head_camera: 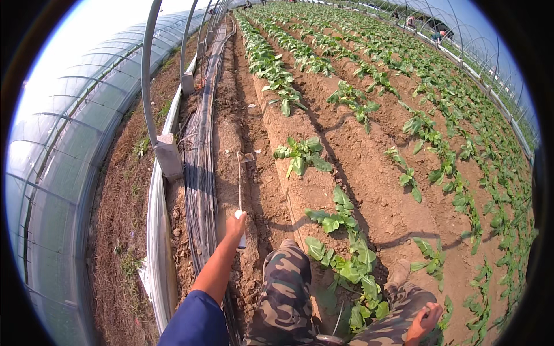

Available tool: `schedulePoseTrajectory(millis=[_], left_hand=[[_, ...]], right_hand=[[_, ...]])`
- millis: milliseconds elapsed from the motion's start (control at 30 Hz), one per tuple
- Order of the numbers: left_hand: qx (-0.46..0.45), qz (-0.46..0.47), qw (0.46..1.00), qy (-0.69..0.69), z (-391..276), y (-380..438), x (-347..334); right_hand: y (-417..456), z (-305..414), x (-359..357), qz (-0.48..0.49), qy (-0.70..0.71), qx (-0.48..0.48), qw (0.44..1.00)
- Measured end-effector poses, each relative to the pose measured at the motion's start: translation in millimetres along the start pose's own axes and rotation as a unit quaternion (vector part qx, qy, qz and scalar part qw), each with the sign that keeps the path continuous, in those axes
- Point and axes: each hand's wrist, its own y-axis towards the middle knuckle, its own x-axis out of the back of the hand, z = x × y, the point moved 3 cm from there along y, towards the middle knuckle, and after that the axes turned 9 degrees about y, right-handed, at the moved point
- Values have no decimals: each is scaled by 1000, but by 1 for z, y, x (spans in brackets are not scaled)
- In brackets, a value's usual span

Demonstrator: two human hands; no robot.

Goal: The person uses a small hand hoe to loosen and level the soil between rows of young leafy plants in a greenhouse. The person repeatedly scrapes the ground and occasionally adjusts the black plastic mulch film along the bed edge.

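Note:
My left hand (236,225) is closed round the white grip of a thin-handled hand hoe (240,184), whose small blade lies at the soil of the furrow, left of the nearest planted ridge. My right hand (427,319) hangs by my right thigh with its fingers curled; whether anything is in it cannot be told. Leafy green plants (361,259) grow on the ridge between my legs. Farther up the same ridge stands another leafy plant (302,155).
Black plastic sheeting (201,160) runs along my left, beside a concrete block (168,158) at the foot of a metal hoop (147,73). Plastic-covered tunnels (65,173) stand farther left. Planted ridges extend ahead and right. Several people are in the far distance.

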Motion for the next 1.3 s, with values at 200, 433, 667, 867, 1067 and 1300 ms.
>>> schedulePoseTrajectory(millis=[200, 433, 667, 867, 1067, 1300], left_hand=[[61, -15, 998, 3, 22, 60, 16], [-28, 9, 965, 261, 85, 112, 52], [-125, -36, 941, 314, 65, 113, 54], [-84, 13, 973, 216, 102, 86, 47], [56, -6, 989, 135, 133, -4, 65], [91, 38, 977, 187, 152, -112, 74]], right_hand=[[8, 48, 7, 5, -68, -10, 998], [13, 78, -3, 16, -60, -21, 998], [14, 75, -7, 14, -86, -50, 995], [13, 89, -3, 39, -93, -81, 992], [20, 28, -20, 1, 75, 98, 992], [19, 27, -14, -20, 78, 77, 994]])
